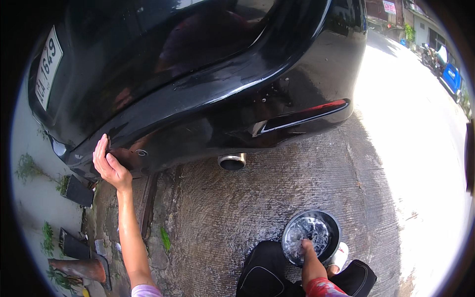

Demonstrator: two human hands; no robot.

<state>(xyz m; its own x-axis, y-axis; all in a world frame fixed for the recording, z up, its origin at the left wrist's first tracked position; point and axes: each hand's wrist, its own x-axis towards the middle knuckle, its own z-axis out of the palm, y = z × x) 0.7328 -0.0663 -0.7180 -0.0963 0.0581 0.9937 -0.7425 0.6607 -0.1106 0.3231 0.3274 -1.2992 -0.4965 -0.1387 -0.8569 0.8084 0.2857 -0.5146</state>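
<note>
My left hand [111, 166] reaches forward to the rear bumper [198, 131] of a black car. Its fingers are stretched out, close to or on the dark paint; nothing shows in it. A round sensor [141, 153] sits in the bumper just right of it. My right hand [307, 244] is lowered into a dark round basin [338, 232] of sudsy water [315, 227]. Its fingers are under the surface, so whether they hold anything is hidden. The basin stands on the ground by my knees.
An exhaust tip [232, 162] juts below the bumper, left of a red reflector [321, 109]. Wet ridged concrete [213, 213] lies underfoot. Dark plant pots [77, 191] and a clay pot [81, 269] line the left wall. A blue-fronted vehicle [451, 76] stands on the sunlit street.
</note>
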